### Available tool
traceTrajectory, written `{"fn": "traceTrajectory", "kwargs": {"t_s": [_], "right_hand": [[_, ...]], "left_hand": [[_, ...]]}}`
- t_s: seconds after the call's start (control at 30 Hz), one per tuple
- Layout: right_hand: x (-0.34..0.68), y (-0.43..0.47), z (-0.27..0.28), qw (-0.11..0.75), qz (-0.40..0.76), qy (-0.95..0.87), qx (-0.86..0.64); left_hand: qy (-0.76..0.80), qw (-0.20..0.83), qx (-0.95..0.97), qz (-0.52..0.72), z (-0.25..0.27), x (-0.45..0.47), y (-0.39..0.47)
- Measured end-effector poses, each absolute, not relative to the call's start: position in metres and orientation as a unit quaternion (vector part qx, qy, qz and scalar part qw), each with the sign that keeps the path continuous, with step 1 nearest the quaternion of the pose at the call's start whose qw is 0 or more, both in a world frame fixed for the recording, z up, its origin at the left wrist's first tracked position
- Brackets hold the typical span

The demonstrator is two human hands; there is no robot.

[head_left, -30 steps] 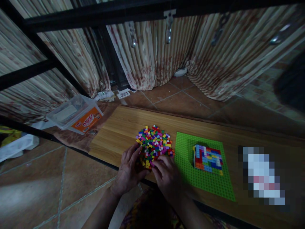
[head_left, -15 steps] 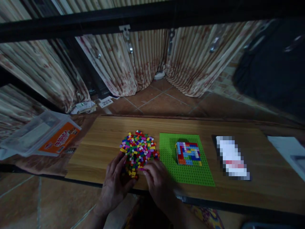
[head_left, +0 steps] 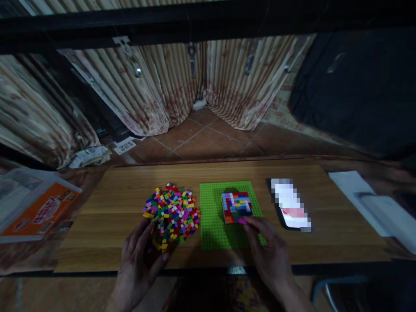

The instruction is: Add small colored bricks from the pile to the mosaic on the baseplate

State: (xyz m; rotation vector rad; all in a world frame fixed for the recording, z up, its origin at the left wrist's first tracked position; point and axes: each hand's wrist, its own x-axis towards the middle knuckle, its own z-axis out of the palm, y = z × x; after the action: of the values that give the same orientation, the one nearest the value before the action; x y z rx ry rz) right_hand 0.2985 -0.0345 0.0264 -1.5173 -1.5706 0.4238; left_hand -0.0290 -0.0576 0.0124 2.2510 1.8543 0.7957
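Observation:
A heap of small coloured bricks (head_left: 171, 211) lies on a wooden table (head_left: 107, 208). My left hand (head_left: 138, 260) rests at the heap's near edge, fingers spread and touching the closest bricks. To the right lies a green baseplate (head_left: 214, 225) with a square multicoloured block of bricks (head_left: 237, 206) built on it. My right hand (head_left: 268, 253) reaches over the baseplate, its fingertips pinching a small pink brick (head_left: 242, 221) at the near edge of the built block.
A pixelated flat object (head_left: 290, 203) lies right of the baseplate, white sheets (head_left: 373, 208) farther right. A clear plastic box with an orange label (head_left: 32, 206) sits left. Curtains (head_left: 182, 82) and a tiled floor (head_left: 208, 138) lie beyond; a black bar (head_left: 208, 26) crosses above.
My right hand left the heap and moved right to the near edge of the built block, carrying a small brick. The view swung right. My left hand stayed by the heap.

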Motion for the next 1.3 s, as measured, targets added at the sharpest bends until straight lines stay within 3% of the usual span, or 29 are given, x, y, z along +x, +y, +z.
{"fn": "traceTrajectory", "kwargs": {"t_s": [0.93,1.3], "right_hand": [[0.299,-0.022,0.022,0.458,0.116,-0.630,-0.616],[0.288,-0.010,0.015,0.388,0.036,-0.668,-0.634]], "left_hand": [[0.653,0.045,0.677,0.338,0.009,-0.019,-0.042],[0.653,0.021,0.679,0.336,0.002,-0.021,-0.042]]}}
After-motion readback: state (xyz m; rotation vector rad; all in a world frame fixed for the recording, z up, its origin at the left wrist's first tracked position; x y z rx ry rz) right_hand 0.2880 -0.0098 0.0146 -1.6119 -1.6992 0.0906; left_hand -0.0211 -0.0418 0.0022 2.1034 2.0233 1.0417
